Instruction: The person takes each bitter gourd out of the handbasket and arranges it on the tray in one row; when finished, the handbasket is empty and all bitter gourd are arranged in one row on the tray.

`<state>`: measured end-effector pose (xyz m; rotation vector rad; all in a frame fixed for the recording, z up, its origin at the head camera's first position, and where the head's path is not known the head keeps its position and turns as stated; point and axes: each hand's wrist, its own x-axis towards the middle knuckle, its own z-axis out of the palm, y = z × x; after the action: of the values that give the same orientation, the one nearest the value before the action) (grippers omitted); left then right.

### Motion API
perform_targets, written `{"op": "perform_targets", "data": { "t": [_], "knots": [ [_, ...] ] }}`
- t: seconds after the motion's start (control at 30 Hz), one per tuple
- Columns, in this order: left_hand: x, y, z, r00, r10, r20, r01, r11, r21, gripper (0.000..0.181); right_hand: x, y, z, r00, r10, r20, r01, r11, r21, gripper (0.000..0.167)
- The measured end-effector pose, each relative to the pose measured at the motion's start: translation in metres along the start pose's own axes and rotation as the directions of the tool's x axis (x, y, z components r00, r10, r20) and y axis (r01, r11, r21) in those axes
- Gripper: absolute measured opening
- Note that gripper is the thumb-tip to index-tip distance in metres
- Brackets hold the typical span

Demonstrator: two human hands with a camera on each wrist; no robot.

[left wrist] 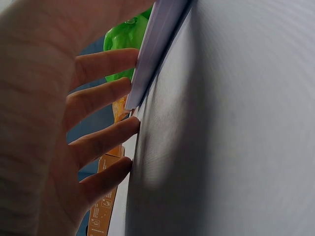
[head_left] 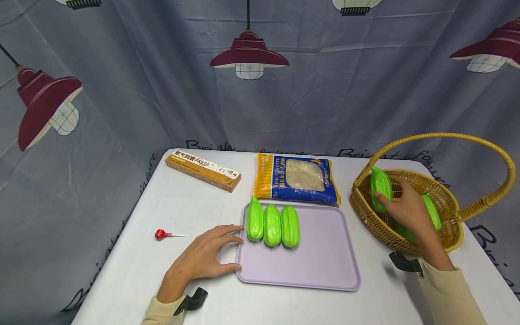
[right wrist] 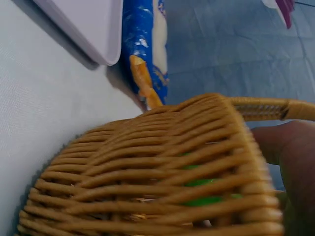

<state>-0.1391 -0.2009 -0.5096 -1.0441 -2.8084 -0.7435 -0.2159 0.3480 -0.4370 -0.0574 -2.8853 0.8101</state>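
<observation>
My left hand [head_left: 201, 256] lies beside the lilac tray [head_left: 325, 253], its fingers spread and some fingertips and the thumb at the tray's left edge. In the left wrist view the fingers [left wrist: 106, 96] reach toward the rim. Three bright green ridged gourds [head_left: 272, 225] lie side by side on the tray's upper left. At the right, my right hand [head_left: 408, 207] reaches into the wicker basket [head_left: 451, 225] and grips a green gourd [head_left: 381, 187] near its left rim. Another green gourd [head_left: 431, 212] is partly hidden under that hand. In the right wrist view the basket weave covers most of the hand.
Behind the tray lies a blue and yellow pasta bag [head_left: 304, 176]. A brown pasta box [head_left: 203, 171] sits at the back left. A red lollipop [head_left: 161, 234] lies at the left. The basket's tall handle [head_left: 443, 135] arches up at the right, near the grey curtain [head_left: 292, 113].
</observation>
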Motion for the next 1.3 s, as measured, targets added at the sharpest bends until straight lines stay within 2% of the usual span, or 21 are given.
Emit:
{"op": "perform_targets", "data": {
  "t": [0.27, 0.57, 0.8, 1.07, 1.2, 1.3],
  "knots": [
    [0.000, 0.000, 0.000, 1.000, 0.007, -0.007, -0.007, 1.000, 0.014, 0.054, -0.020, -0.013, -0.017, 0.994, -0.071, -0.085, 0.069, 0.997, -0.034, 0.086],
    [0.000, -0.001, 0.001, 1.000, 0.013, -0.016, -0.013, 1.000, 0.010, 0.054, -0.044, -0.039, -0.023, 0.979, -0.176, -0.101, 0.173, 0.984, -0.034, 0.084],
    [0.000, -0.001, 0.001, 1.000, 0.008, -0.010, -0.008, 1.000, 0.002, 0.055, -0.054, -0.054, -0.018, 0.980, -0.190, -0.060, 0.189, 0.982, -0.024, 0.083],
    [0.000, -0.002, 0.002, 1.000, 0.007, -0.011, -0.007, 1.000, 0.009, 0.055, -0.050, -0.074, -0.007, 0.980, -0.198, 0.012, 0.199, 0.980, -0.015, 0.084],
    [0.000, -0.002, 0.002, 1.000, -0.009, 0.000, 0.009, 1.000, 0.000, 0.055, -0.048, -0.085, 0.000, 0.968, -0.250, 0.029, 0.251, 0.968, -0.028, 0.082],
    [-0.001, -0.002, 0.003, 1.000, -0.005, -0.005, 0.005, 1.000, 0.001, 0.055, -0.046, -0.092, 0.005, 0.952, -0.306, 0.034, 0.307, 0.951, -0.039, 0.079]
  ]
}}
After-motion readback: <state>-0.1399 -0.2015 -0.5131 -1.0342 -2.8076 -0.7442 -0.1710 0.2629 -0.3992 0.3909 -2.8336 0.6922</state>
